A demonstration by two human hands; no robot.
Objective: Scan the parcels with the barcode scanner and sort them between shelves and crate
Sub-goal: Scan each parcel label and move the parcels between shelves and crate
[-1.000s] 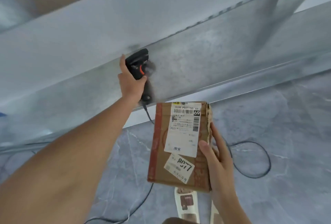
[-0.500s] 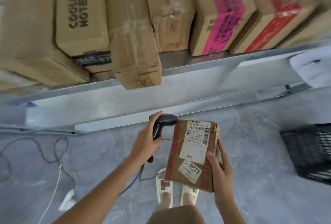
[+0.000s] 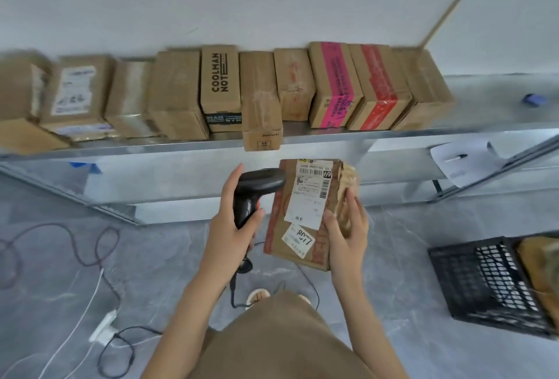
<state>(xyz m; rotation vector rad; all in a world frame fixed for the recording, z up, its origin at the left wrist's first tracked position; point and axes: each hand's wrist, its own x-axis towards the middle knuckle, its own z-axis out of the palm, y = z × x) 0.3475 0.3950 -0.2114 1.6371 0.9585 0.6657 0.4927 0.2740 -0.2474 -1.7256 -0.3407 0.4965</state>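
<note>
My right hand grips the parcel by its right edge, in front of me below the shelf. My left hand is wrapped around the scanner, its head just beside the label. The crumpled cardboard looks light and soft, so I judge an edge hold safest. Since 0.5 seconds ago the view has lifted, showing the full row of boxes and the crate.

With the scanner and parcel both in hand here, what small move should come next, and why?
Probably tilt the black handheld barcode scanner, gripped in the left hand, so its head faces the white shipping label. The right hand holds the brown cardboard parcel label-up, and the scanner head sits beside the label's top edge rather than aimed at the barcode.
</note>
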